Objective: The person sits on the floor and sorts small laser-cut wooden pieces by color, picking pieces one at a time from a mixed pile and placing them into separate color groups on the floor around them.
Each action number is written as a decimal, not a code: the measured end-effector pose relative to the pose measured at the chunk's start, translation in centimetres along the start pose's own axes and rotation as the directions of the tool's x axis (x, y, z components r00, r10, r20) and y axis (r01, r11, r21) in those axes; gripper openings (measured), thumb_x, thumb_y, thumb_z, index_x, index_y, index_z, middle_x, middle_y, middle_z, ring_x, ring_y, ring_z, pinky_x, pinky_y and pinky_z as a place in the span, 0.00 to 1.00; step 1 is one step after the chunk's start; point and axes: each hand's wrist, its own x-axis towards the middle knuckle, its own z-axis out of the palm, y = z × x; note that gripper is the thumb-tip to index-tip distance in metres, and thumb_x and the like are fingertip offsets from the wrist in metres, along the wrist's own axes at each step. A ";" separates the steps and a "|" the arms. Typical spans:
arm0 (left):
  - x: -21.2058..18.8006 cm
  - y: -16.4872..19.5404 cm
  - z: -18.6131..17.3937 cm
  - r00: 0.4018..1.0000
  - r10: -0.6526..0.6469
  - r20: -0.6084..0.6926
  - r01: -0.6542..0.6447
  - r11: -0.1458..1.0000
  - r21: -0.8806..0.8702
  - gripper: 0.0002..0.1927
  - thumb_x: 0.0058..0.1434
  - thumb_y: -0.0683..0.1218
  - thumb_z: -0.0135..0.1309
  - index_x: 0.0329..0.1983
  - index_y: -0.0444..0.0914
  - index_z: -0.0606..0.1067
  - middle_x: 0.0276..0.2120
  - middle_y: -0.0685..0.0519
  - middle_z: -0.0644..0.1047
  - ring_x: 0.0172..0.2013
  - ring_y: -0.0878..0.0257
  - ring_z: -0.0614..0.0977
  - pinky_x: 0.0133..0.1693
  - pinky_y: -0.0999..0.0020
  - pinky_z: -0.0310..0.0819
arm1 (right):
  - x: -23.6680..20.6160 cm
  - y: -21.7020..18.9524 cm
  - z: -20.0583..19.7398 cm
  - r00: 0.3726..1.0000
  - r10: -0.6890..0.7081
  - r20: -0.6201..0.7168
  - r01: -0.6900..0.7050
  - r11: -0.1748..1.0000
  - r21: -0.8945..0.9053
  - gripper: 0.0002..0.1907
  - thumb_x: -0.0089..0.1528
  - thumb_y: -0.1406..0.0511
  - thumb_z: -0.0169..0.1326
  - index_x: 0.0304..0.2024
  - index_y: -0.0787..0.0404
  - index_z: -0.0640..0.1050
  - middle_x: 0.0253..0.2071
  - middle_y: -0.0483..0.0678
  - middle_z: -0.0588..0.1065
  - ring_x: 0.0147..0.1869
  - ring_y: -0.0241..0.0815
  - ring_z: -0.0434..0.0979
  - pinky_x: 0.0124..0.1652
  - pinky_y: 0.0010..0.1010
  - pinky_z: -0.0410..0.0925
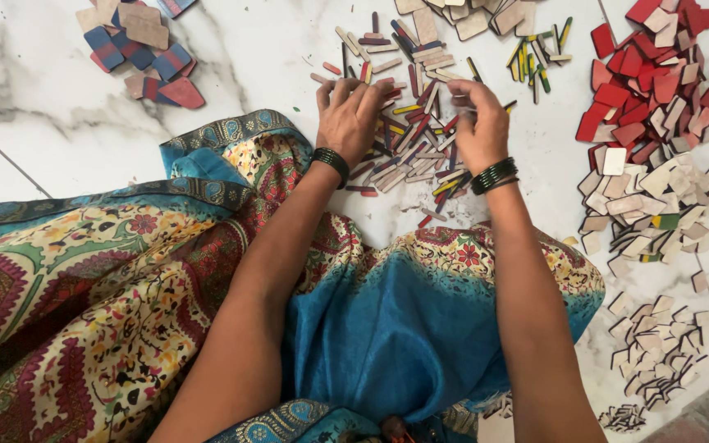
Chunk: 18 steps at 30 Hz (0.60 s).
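A heap of thin wooden sticks (413, 146), red, yellow, dark and plain, lies on the white marble floor (34, 131) in front of me. My left hand (349, 116) rests palm down on the heap's left side, fingers spread over the sticks. My right hand (479, 123) hovers at the heap's right side with its fingers curled and pinched on a few sticks near the top. Both wrists wear dark green bangles.
A red and pale pile of flat wooden pieces (656, 90) lies at right, with plain ones (648, 205) below and small cut shapes (658, 349) near the corner. Blue and tan tiles (137, 45) sit top left. Patterned blue cloth (207, 312) covers my lap.
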 end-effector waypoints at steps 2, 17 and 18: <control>0.0 -0.1 0.0 1.000 -0.021 0.013 0.022 0.998 -0.055 0.21 0.64 0.39 0.53 0.59 0.45 0.72 0.44 0.56 0.78 0.52 0.54 0.74 0.55 0.50 0.62 | 0.2 0.1 -0.7 0.999 -0.033 0.006 0.033 0.992 -0.124 0.27 0.56 0.82 0.46 0.55 0.59 0.77 0.49 0.50 0.80 0.51 0.46 0.81 0.49 0.32 0.74; -1.7 2.5 1.8 0.855 -0.489 0.172 0.419 0.455 -0.786 0.16 0.75 0.38 0.44 0.64 0.37 0.73 0.45 0.48 0.84 0.42 0.66 0.85 0.46 0.72 0.81 | 0.1 -0.8 -2.1 0.969 0.210 0.131 -0.231 0.957 0.173 0.23 0.60 0.74 0.61 0.58 0.59 0.76 0.42 0.41 0.78 0.45 0.30 0.77 0.47 0.22 0.71; -1.5 3.0 2.6 0.822 -0.506 0.262 0.455 0.307 -0.836 0.16 0.76 0.39 0.43 0.64 0.35 0.74 0.44 0.47 0.85 0.41 0.67 0.84 0.45 0.73 0.80 | 0.0 -0.9 -2.0 0.964 0.210 0.163 -0.253 0.914 0.318 0.23 0.62 0.74 0.61 0.59 0.60 0.75 0.43 0.41 0.77 0.47 0.29 0.76 0.48 0.21 0.71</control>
